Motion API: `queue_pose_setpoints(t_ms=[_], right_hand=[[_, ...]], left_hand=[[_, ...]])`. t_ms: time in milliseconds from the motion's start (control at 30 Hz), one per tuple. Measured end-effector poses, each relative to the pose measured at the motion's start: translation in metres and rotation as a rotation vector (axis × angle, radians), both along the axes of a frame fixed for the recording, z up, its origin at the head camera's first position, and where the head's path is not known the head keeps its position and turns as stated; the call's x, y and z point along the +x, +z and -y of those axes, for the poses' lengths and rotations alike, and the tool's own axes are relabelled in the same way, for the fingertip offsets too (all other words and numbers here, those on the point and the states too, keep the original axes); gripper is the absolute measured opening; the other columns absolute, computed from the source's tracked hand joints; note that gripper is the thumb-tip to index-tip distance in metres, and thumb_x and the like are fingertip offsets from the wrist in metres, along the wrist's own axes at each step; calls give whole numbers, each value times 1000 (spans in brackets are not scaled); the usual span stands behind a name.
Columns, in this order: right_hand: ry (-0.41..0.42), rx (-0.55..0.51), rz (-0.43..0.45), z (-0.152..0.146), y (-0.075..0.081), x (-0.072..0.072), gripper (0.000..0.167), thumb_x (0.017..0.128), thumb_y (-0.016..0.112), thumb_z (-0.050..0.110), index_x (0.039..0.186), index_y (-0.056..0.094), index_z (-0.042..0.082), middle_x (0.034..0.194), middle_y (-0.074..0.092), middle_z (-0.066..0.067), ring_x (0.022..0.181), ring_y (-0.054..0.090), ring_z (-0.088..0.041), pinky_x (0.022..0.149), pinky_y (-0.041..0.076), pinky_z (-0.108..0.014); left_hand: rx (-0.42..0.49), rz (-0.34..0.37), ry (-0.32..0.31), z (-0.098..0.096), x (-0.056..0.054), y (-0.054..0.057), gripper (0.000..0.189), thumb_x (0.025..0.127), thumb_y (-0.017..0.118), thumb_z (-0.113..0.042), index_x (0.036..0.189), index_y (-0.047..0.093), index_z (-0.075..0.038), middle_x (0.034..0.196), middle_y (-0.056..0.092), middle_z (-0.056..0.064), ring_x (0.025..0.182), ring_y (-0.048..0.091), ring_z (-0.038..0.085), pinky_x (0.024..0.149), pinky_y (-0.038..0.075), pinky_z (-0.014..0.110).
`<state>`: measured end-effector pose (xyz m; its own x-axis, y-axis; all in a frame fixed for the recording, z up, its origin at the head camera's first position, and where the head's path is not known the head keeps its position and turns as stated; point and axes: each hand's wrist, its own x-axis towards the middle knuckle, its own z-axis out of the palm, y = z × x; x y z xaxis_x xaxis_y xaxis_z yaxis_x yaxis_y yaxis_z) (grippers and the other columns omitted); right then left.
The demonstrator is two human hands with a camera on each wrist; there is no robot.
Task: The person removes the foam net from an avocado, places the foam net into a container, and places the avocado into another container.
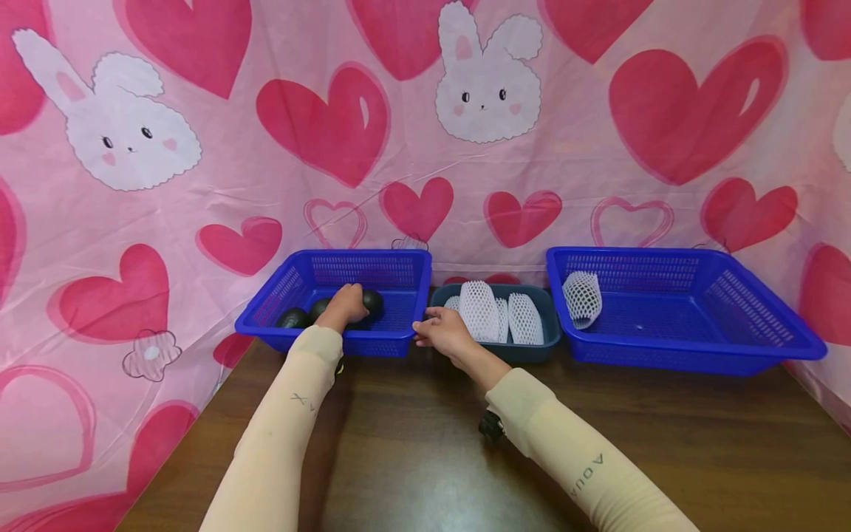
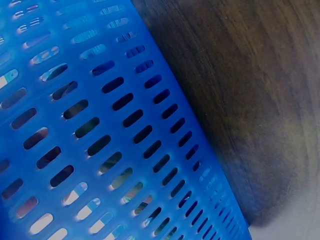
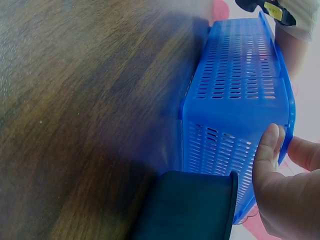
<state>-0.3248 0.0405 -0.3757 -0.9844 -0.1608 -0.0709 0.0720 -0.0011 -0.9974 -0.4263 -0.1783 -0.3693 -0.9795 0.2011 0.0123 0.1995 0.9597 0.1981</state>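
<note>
My left hand (image 1: pixel 349 304) reaches over the front rim of the left blue basket (image 1: pixel 326 334), its fingers curled over a dark, rounded fruit (image 1: pixel 374 303). Beside it lie more of these dark fruits (image 1: pixel 292 318); their exact kind is hard to tell. The left wrist view has only the basket's slotted wall (image 2: pixel 115 115), so that hand's fingertips are hidden there. My right hand (image 1: pixel 447 332) pinches the same basket's rim near its right front corner; in the right wrist view the thumb and fingers (image 3: pixel 267 150) lie on opposite sides of the rim.
Right beside that corner, a dark teal bin (image 1: pixel 492 350) holds several white foam net sleeves (image 1: pixel 479 310). Farther right stands another blue basket (image 1: pixel 691 351) with one net-wrapped item (image 1: pixel 582 299) at its left end. All stand on a brown wooden table (image 1: pixel 425 458) before a pink heart-print cloth (image 1: pixel 412 162).
</note>
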Motion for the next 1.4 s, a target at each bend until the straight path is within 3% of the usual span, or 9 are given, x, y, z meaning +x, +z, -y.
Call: queue_pose_setpoints(t_ms=[433, 600, 800, 1133, 1400], right_hand=[[5, 17, 2, -1, 0, 0, 49, 95, 59, 1, 138, 39, -13, 98, 68, -20, 88, 67, -33, 72, 56, -30], [8, 40, 7, -1, 0, 0, 50, 96, 60, 4, 139, 39, -11, 98, 68, -19, 95, 66, -38, 74, 56, -31], [3, 66, 3, -1, 2, 1, 51, 96, 60, 5, 139, 39, -12, 99, 68, -20, 90, 67, -33, 73, 56, -32], [-11, 132, -56, -8, 4, 4, 49, 94, 63, 7, 134, 43, -16, 92, 69, -20, 82, 68, -32, 71, 57, -35], [-1, 160, -71, -29, 12, 9, 46, 94, 62, 7, 131, 46, -15, 91, 68, -21, 82, 67, -34, 72, 57, -36]], left_hand=[[4, 4, -2, 0, 3, 3, 46, 83, 69, -11, 117, 53, 17, 120, 54, 35, 116, 50, 46, 100, 38, 50], [6, 12, 6, 0, 2, 2, 49, 83, 69, -13, 119, 52, 17, 121, 52, 35, 117, 49, 47, 101, 38, 51], [19, -1, 2, 2, 0, 3, 54, 83, 69, -15, 122, 50, 17, 122, 52, 35, 118, 48, 46, 102, 37, 49], [104, 20, 18, 1, 5, 12, 66, 87, 68, -19, 137, 41, 15, 137, 43, 34, 130, 38, 44, 108, 29, 49], [203, -54, -30, -8, 10, 22, 65, 86, 70, -18, 135, 44, 14, 135, 46, 32, 130, 39, 43, 108, 29, 47]])
